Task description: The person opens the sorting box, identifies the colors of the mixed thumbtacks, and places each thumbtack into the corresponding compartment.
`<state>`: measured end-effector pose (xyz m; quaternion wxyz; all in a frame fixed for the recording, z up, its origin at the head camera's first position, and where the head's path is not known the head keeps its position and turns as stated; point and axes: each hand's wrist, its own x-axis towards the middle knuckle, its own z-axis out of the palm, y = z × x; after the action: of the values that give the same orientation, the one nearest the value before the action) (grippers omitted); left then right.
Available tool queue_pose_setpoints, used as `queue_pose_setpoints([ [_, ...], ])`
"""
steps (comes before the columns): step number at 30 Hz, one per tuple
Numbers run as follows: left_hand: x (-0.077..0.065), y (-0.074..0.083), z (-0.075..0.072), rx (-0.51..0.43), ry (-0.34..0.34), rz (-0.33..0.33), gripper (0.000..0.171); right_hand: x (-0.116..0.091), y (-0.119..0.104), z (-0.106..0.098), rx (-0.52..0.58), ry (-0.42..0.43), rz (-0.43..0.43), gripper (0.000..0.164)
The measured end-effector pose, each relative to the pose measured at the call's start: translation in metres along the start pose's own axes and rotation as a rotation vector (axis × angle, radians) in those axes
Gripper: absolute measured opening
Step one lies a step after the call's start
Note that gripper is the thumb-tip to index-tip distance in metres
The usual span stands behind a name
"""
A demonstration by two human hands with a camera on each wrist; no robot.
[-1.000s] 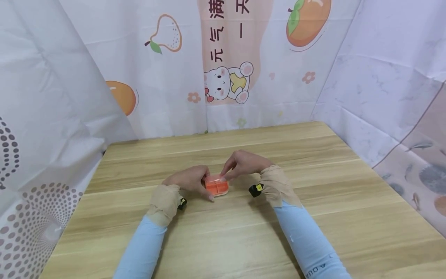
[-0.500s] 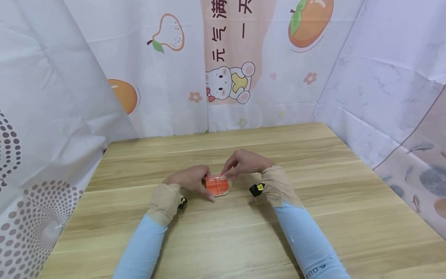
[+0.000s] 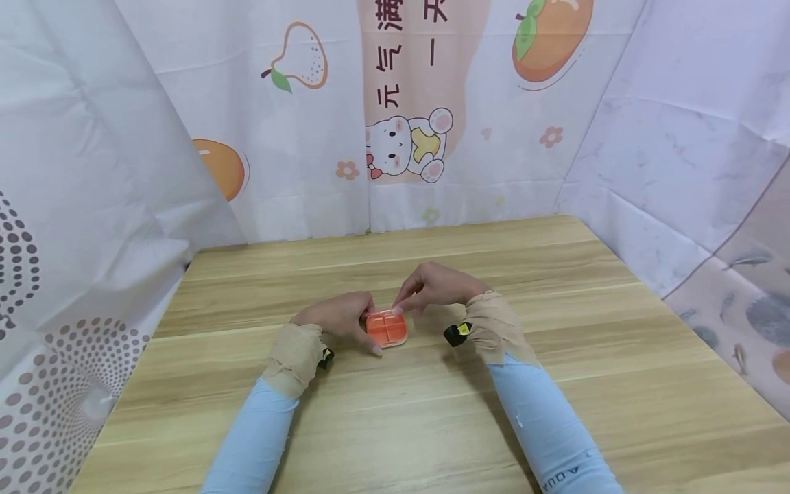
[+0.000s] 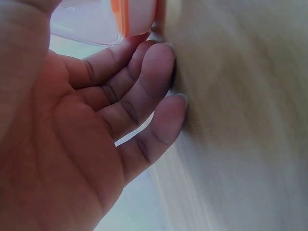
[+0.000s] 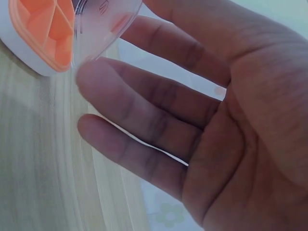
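Shifted since a second ago is the clear lid (image 5: 103, 26): the pale band that was seen across the far compartments (image 5: 33, 19) is gone and more orange is shown, with both hands kept nearly in place. The lid is pinched between thumb and forefinger of the right hand (image 3: 435, 285), its other fingers loosely extended. By the half-curled left hand (image 3: 341, 315) the four-compartment pill box (image 3: 387, 329) is gripped on the counter (image 3: 395, 425), between that thumb and fingers. Lid handling is judged partway — the compartments are uncovered, the lid not seated; whether opening or closing cannot be told.
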<state>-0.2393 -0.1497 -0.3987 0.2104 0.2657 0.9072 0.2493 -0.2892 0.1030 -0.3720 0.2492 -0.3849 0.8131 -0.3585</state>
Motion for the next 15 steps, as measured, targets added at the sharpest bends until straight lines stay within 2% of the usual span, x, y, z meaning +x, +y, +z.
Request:
queue_pose_setpoints([
  [15,0.0006,-0.0008,0.0009,-0.025,0.001,0.011,0.062,-0.0002,0.0004,-0.0025,-0.003,0.04,-0.001,0.017],
])
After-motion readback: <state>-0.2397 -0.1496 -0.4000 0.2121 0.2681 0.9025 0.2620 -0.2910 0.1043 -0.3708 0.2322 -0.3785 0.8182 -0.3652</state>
